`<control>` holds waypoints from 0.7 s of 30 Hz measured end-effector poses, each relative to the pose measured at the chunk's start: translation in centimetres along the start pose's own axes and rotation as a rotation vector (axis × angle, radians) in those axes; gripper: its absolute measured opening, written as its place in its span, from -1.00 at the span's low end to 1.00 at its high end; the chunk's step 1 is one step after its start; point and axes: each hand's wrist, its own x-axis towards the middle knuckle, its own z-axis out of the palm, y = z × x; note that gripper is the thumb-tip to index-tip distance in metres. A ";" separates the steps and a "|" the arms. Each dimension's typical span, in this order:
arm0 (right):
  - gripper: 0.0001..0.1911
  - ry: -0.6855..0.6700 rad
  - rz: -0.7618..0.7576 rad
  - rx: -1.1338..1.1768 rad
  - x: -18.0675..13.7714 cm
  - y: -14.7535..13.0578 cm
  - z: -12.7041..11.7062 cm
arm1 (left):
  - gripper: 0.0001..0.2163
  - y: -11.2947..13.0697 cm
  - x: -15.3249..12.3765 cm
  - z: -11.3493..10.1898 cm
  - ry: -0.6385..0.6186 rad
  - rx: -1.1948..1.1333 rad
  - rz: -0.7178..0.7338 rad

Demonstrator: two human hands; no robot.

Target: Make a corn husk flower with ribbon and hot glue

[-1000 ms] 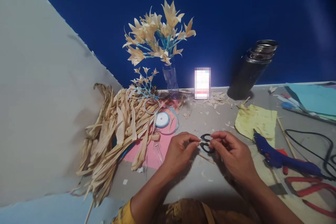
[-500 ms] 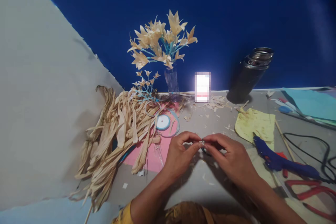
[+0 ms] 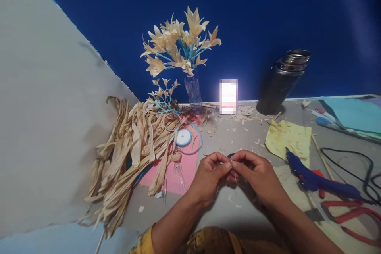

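Observation:
My left hand (image 3: 210, 174) and my right hand (image 3: 256, 170) meet at the fingertips over the table, each closed in a pinch. What they pinch is too small and too covered to name. A thin pale strand (image 3: 235, 176) hangs from between the fingertips. Just behind the fingers shows a bit of a dark, curved thing (image 3: 230, 155), mostly hidden. Left of my left hand, a white spool of light-blue ribbon (image 3: 183, 137) lies on a pink sheet (image 3: 190, 170), near several thin wires (image 3: 179, 174).
Dried corn husks (image 3: 133, 147) pile up at left. A clear vase (image 3: 193, 93) of husk flowers (image 3: 178, 43), a lit screen (image 3: 228, 97) and a dark flask (image 3: 281, 85) stand along the wall. At right lie a blue glue gun (image 3: 312, 178), red-handled scissors (image 3: 351, 214) and yellow paper (image 3: 287, 139).
Both hands have turned slightly, with the left fingers curling further under the pinch. The pale strand now shows below, and the dark curved thing appears behind the fingers instead of beneath them.

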 end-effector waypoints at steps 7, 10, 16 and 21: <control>-0.73 -0.006 -0.017 0.005 0.2 0.8 -0.7 | -0.59 0.0 0.3 -0.1 0.027 0.085 -0.020; -0.74 -0.007 -0.023 -0.065 0.2 0.8 -1.1 | -0.64 0.4 0.3 -0.2 0.061 0.194 0.021; -0.82 -0.065 -0.217 -0.439 -0.1 -0.2 -1.5 | -0.78 1.7 0.0 -1.0 0.038 0.544 0.121; -0.78 -0.045 -0.271 -0.540 0.0 0.0 -1.4 | -0.73 2.1 0.2 -1.4 0.028 0.462 0.093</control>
